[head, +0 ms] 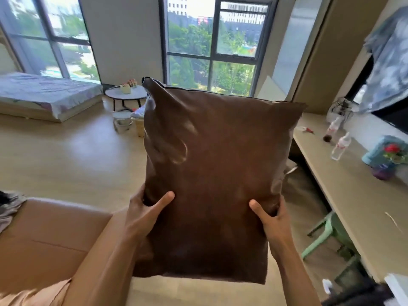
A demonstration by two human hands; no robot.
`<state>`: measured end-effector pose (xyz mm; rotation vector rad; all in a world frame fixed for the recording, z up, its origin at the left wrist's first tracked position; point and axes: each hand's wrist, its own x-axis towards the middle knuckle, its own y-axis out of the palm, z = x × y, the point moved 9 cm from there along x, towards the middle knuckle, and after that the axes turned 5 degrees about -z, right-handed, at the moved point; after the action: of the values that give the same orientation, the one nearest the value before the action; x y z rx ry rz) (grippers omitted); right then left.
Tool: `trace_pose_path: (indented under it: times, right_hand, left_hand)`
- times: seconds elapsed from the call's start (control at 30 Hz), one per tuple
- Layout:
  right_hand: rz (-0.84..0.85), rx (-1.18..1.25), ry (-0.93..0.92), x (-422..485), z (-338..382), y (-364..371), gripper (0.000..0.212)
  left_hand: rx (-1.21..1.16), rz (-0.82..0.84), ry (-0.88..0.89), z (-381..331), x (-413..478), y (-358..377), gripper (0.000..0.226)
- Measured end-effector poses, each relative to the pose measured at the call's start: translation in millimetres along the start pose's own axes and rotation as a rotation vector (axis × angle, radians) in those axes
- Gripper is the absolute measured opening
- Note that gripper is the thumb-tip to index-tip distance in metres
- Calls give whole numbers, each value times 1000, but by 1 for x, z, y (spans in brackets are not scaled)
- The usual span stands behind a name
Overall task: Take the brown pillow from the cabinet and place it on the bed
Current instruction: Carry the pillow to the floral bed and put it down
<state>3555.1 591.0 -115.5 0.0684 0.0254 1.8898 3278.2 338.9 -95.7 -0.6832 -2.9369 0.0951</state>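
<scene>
A large brown leather-look pillow (212,173) fills the middle of the view, held upright in the air in front of me. My left hand (145,213) grips its lower left edge, thumb across the front. My right hand (271,219) grips its lower right edge the same way. The bed (46,93), low with a pale lilac sheet, lies far off at the upper left by the windows. No cabinet is recognisable in this view.
A tan sofa or box surface (48,235) sits at my lower left. A round side table (127,96) and small bins stand between me and the bed. A long counter (344,184) with bottles and flowers runs along the right, with a green stool (326,235) beneath.
</scene>
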Motion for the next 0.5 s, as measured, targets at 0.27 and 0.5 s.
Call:
trace_pose_path:
  times: [0.27, 0.5]
  right_hand:
    - [170, -54, -39, 180, 2, 132, 68]
    - [210, -98, -43, 344, -32, 265, 91]
  left_hand:
    - [-57, -199, -33, 22, 157, 16, 65]
    - [-105, -243, -53, 58, 342, 38, 50]
